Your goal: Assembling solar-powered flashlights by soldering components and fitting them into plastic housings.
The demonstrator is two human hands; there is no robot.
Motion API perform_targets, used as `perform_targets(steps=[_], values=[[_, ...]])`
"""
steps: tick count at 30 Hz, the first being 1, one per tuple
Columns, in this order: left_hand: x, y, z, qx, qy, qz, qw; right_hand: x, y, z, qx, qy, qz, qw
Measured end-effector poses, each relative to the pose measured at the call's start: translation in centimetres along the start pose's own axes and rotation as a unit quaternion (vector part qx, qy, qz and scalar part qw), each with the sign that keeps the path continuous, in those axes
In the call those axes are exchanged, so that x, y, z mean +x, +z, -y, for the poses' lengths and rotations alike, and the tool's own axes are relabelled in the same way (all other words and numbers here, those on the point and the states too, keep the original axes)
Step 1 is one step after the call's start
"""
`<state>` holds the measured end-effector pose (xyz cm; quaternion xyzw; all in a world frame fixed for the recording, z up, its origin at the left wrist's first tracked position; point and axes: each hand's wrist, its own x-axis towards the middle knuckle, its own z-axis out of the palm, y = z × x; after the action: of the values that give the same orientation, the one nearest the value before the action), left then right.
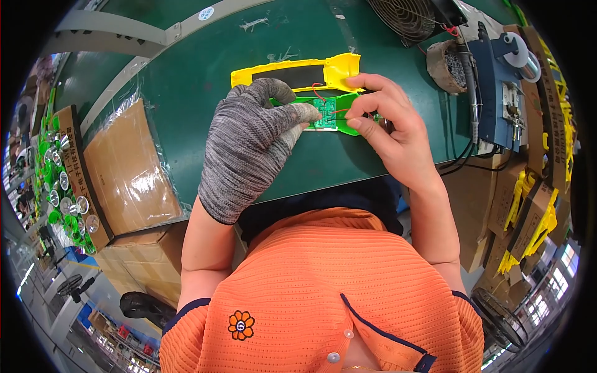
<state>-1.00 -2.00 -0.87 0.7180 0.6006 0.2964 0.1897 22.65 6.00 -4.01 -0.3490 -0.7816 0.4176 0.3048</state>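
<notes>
Near the table's front edge, a green plastic housing (pixel 347 103) lies under my hands with a small green circuit board (pixel 324 113) in it. Thin red wires (pixel 318 92) rise from the board. My left hand (pixel 255 133), in a grey knitted glove, grips the housing's left side, its thumb at the board. My bare right hand (pixel 392 121) is closed at the board's right end, where thumb and forefinger pinch a thin wire; the palm hides part of the housing. Just behind lies a yellow plastic shell (pixel 342 71) with a black inner strip, close to a right fingertip.
At the right stand a blue soldering station (pixel 497 87) with a solder spool (pixel 527 65), a round pot (pixel 443 65) and a black fan (pixel 404 18). Left of the table, a plastic-covered cardboard sheet (pixel 130 168) borders a box of green parts (pixel 62 180). Yellow parts (pixel 538 230) fill boxes at right.
</notes>
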Motion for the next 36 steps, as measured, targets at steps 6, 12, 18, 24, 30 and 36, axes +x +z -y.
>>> perform_targets(steps=[6,12,18,24,30,36], values=[[-0.1,-0.2,-0.4,-0.043,-0.016,-0.013,0.999,0.0,-0.1,0.1,0.002,0.004,0.009,1.0],[-0.4,0.0,-0.1,-0.134,-0.035,-0.066,0.988,0.1,0.0,0.2,0.001,0.008,0.007,1.0],[-0.9,-0.4,-0.1,-0.091,-0.019,-0.102,0.99,0.0,0.1,0.1,-0.006,0.005,0.005,1.0],[-2.1,-0.3,0.6,-0.141,-0.092,-0.16,0.973,0.1,0.0,0.2,0.004,0.012,0.007,1.0],[-2.8,-0.3,0.6,-0.159,-0.127,-0.154,0.967,0.0,-0.2,0.1,0.026,0.01,0.02,0.999],[-3.0,-0.4,0.7,-0.168,-0.123,-0.149,0.967,0.0,-0.5,0.2,0.025,0.014,0.055,0.998]])
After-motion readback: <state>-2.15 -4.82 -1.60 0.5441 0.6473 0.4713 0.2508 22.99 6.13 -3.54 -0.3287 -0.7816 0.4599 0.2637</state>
